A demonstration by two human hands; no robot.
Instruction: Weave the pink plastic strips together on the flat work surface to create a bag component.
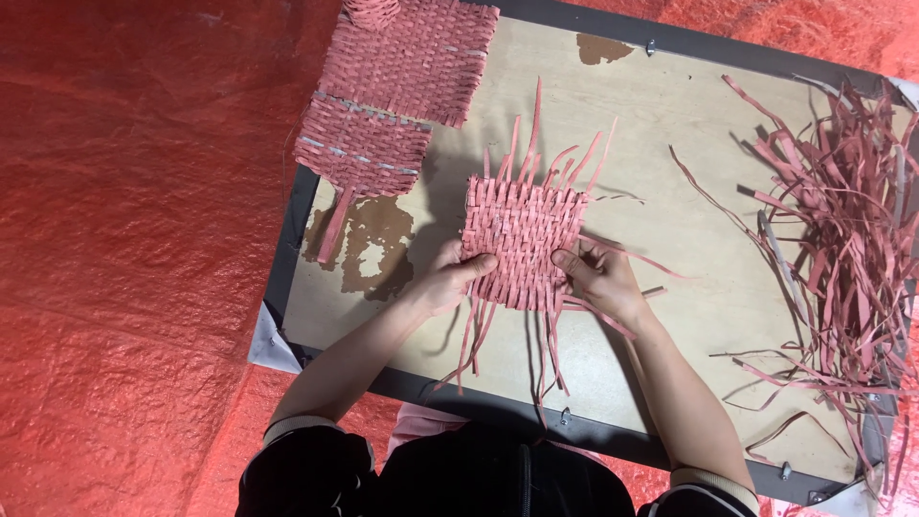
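No packages, labels, signs or screens show anywhere in this view.

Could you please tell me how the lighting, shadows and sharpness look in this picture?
In the head view, light is even and reddish from the red sheeting; the left hand and right hand cast soft shadows on the pale wooden board beside the square pink woven-strip mat; focus is sharp, no glare, slight wide-angle slant at the board's edges.
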